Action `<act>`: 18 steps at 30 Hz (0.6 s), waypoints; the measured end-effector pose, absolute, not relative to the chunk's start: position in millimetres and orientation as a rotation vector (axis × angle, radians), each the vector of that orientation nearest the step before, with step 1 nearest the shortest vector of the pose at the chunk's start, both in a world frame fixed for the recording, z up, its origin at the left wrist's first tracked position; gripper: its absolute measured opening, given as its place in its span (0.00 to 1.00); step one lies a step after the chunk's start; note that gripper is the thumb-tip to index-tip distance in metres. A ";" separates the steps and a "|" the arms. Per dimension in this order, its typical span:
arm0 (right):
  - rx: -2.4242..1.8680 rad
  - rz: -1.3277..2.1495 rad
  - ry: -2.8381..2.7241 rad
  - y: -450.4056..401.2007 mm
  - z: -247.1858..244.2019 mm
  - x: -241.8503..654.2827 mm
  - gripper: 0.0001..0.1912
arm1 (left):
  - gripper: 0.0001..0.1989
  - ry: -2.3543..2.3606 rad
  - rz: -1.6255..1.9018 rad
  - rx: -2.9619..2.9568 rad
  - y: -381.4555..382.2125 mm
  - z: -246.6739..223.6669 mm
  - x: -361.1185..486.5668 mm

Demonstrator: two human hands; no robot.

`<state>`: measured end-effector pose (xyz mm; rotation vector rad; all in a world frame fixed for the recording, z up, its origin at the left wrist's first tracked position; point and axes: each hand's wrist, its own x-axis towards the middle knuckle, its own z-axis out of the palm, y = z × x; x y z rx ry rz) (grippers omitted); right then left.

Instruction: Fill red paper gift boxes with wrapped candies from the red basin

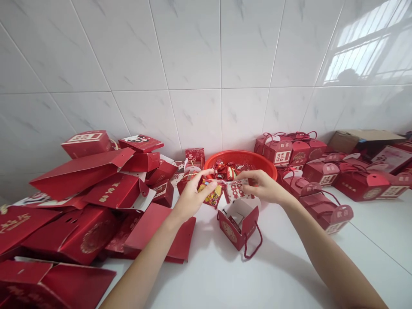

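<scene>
Between thumb and fingers, my left hand (193, 195) holds a red and yellow candy packet (212, 195). My right hand (260, 185) pinches a white packet with red patterns (236, 191). Both packets are at the front rim of a round red plastic basket (272, 165), which contains wrapped candies (227, 170). Just below my hands, a small red gift box (230, 231) stands with its top open and a dark red cord handle hanging at its right side. Something dark red lies inside the box.
Many red boxes and bags (112, 189) are heaped at the left. Closed red boxes with cord handles (325, 210) stand at the right, near a brown cardboard box (363, 136). Behind is a white tiled wall (196, 116).
</scene>
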<state>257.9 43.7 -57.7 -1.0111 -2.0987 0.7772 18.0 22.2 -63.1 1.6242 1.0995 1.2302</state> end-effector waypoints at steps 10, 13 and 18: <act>-1.074 0.642 -2.321 38.5 -55.8 255.0 0.10 | 0.23 1.069 1.184 1.325 25.7 -65.4 17.8; -0.952 0.888 -2.191 34.4 -54.3 252.6 0.15 | 0.26 1.015 1.148 1.336 22.7 -67.9 23.4; -0.788 1.225 -1.952 31.3 -63.9 244.7 0.25 | 0.30 0.911 1.176 1.447 12.7 -70.8 39.5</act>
